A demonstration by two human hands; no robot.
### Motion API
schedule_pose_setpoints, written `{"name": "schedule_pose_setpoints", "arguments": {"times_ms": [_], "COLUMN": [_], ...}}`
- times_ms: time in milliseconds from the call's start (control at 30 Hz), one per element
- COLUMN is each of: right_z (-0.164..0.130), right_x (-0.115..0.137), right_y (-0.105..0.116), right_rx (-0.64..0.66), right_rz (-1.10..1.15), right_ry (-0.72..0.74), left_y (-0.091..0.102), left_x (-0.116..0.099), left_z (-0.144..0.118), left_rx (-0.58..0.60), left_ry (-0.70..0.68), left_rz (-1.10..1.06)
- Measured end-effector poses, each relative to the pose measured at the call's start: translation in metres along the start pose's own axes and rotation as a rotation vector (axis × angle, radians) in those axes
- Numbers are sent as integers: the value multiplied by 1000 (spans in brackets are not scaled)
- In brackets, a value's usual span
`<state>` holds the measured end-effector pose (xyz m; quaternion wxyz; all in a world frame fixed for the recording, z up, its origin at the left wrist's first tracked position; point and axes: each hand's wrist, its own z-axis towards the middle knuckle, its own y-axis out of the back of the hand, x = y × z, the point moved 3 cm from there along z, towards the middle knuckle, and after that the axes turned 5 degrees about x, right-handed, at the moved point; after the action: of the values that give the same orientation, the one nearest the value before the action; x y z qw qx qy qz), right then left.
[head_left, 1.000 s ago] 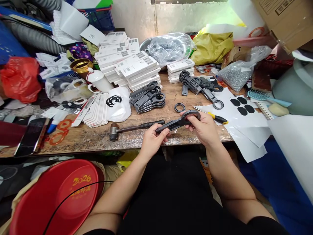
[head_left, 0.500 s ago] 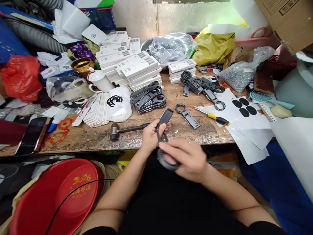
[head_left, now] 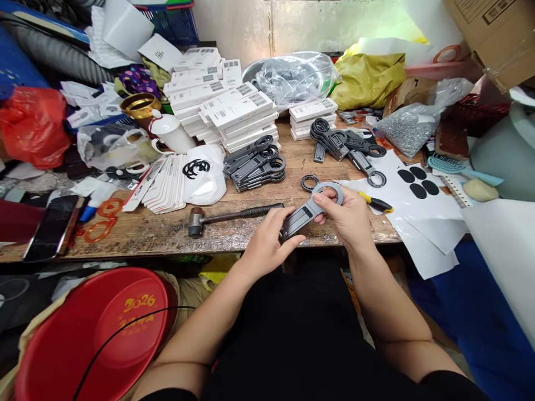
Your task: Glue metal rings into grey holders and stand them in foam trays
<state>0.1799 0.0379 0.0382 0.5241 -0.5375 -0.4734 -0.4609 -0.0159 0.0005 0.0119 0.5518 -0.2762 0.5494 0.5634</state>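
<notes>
Head view is showing both hands gripping one grey ring-ended holder (head_left: 311, 207) just above the near edge of the wooden bench (head_left: 167, 231). Left hand (head_left: 267, 245) is pinching the holder's flat handle end between thumb and fingers; right hand (head_left: 349, 217) is clasping the ring end, thumb pressing on the ring. Beside the holder, to its left, a hammer (head_left: 234, 214) is lying flat; just beyond it, a loose black ring (head_left: 310, 182) is resting, and further back a stack of dark holders (head_left: 257, 164).
</notes>
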Motion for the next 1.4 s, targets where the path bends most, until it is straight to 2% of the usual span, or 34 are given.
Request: {"name": "schedule_pose_setpoints", "arguments": {"times_ms": [33, 100, 167, 267, 300, 367, 600, 667, 767, 933, 1000, 1100, 1167, 1233, 1300, 1400], "right_z": [-2, -9, -19, -39, -44, -47, -33, -35, -46, -81, -87, -78, -66, -56, -50, -49], "right_x": [-1, -3, -4, -5, -5, -5, 10, 13, 16, 17, 19, 23, 24, 22, 19, 18], "right_y": [-3, -8, -13, -25, -29, -34, -29, -27, -28, -44, -46, -37, -28, -22, -20, -23], "right_rx": [1, 2, -16, 12, 37, 86, 341, 348, 282, 286, 243, 150, 164, 243, 304, 226], "right_rz": [-14, -51, -150, -484, -593, -719, -767, -781, -789, -790, -766, -735, -673, -588, -539, -586], "right_ry": [19, 103, 303, 718, 819, 903, 757, 774, 830, 984, 976, 833, 685, 553, 495, 575], "left_y": [-2, -6, -11, -18, -19, -19, -29, -34, -35, -12, -1, 6, 4, 0, -6, -13], "left_x": [-2, -3, -2, -1, -1, 0, 0, -1, -2, 6, 7, 2, -1, -2, -1, -4], "left_z": [2, 6, 9, 10, 11, 11, 8, 8, 11, 23, 25, 20, 14, 9, 6, 8], "left_rx": [-38, -86, -80, -9, -1, -19, -86, -100, -113, -226, -199, -28, 96, 167, 158, 45], "left_ry": [-9, 42, 164, 357, 399, 448, 464, 440, 410, 441, 385, 240, 176, 189, 256, 320], "left_rz": [39, -56, -338, -791, -878, -952, -895, -895, -880, -826, -792, -625, -530, -553, -659, -787]}}
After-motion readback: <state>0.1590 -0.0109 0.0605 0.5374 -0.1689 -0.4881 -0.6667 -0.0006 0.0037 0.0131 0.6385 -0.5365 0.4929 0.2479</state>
